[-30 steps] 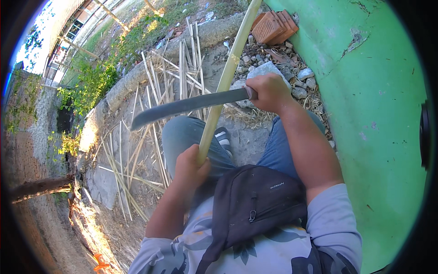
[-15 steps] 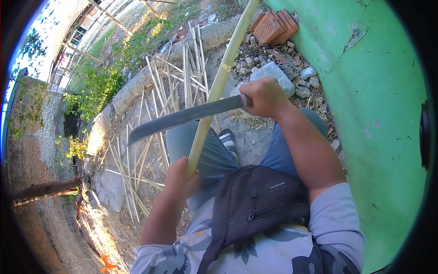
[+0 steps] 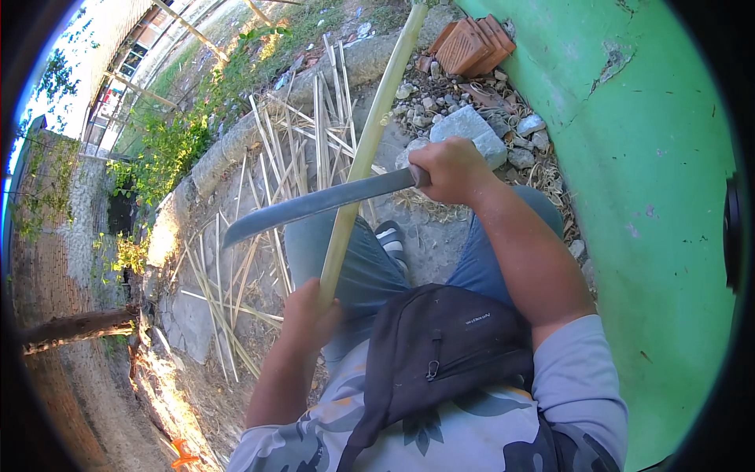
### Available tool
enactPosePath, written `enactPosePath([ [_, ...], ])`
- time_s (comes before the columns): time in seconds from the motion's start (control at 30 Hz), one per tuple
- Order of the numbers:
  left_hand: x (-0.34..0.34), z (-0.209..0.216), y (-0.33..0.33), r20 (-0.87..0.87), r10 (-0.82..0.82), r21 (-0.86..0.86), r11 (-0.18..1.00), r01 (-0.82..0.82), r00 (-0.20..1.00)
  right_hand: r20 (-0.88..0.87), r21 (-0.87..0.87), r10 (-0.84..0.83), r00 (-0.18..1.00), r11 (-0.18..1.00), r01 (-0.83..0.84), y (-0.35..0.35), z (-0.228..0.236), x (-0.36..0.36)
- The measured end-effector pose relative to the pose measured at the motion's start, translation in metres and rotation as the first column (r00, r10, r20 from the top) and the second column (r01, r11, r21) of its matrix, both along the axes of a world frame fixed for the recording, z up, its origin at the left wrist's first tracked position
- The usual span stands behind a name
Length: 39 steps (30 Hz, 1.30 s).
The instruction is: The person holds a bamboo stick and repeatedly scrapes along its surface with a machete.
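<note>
My left hand [image 3: 308, 316] is closed around the lower end of a long, pale yellow-green bamboo strip [image 3: 366, 149], which slants up and away from me. A rough knot shows partway along the strip. My right hand [image 3: 454, 169] grips the handle of a machete [image 3: 314, 206]. Its broad dark blade points left and lies across the strip, above my left knee. The handle is mostly hidden inside my fist. Whether the edge bites into the bamboo I cannot tell.
Split bamboo strips [image 3: 321, 134] lie scattered on the ground ahead and left. A green wall [image 3: 645, 197] stands close on my right, with rubble, a pale stone block [image 3: 470, 132] and stacked terracotta tiles [image 3: 469, 49] along it. A black bag [image 3: 448, 338] rests on my lap.
The bamboo strip and my left hand have come slightly down toward me, so the strip's far tip now shows. The machete has shifted a little left and stays across the strip.
</note>
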<state>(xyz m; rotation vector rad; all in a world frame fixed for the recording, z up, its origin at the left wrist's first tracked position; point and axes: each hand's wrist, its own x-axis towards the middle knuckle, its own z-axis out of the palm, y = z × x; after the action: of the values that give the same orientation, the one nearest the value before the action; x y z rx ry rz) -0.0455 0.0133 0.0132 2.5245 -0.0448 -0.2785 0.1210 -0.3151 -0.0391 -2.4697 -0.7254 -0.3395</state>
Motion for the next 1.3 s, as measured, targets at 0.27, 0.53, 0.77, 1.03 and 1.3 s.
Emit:
enactPosePath([
  [0.27, -0.010, -0.001, 0.010, 0.035, -0.087, -0.055, 0.995, 0.088, 0.996, -0.217, 0.212, -0.232, 0.948, 0.937, 0.278, -0.029, -0.012, 0.019],
  [0.53, -0.008, -0.002, 0.001, -0.127, 0.073, -0.042, 0.996, -0.079, 0.989, -0.071, 0.101, -0.031, 0.997, 0.994, 0.038, -0.008, 0.003, -0.002],
  [0.77, -0.011, -0.003, 0.000, -0.109, 0.036, 0.071, 0.997, -0.028, 0.993, -0.311, 0.065, -0.207, 0.928, 0.969, 0.238, -0.035, -0.006, 0.014],
  [1.03, -0.008, 0.001, -0.001, -0.122, 0.055, -0.006, 0.998, -0.056, 0.991, -0.163, 0.054, -0.093, 0.982, 0.993, 0.103, -0.010, 0.004, -0.002],
  [1.3, -0.003, 0.007, -0.006, -0.179, 0.058, -0.025, 0.998, -0.064, 0.982, -0.203, 0.239, -0.098, 0.974, 0.960, 0.146, -0.015, -0.007, 0.006],
])
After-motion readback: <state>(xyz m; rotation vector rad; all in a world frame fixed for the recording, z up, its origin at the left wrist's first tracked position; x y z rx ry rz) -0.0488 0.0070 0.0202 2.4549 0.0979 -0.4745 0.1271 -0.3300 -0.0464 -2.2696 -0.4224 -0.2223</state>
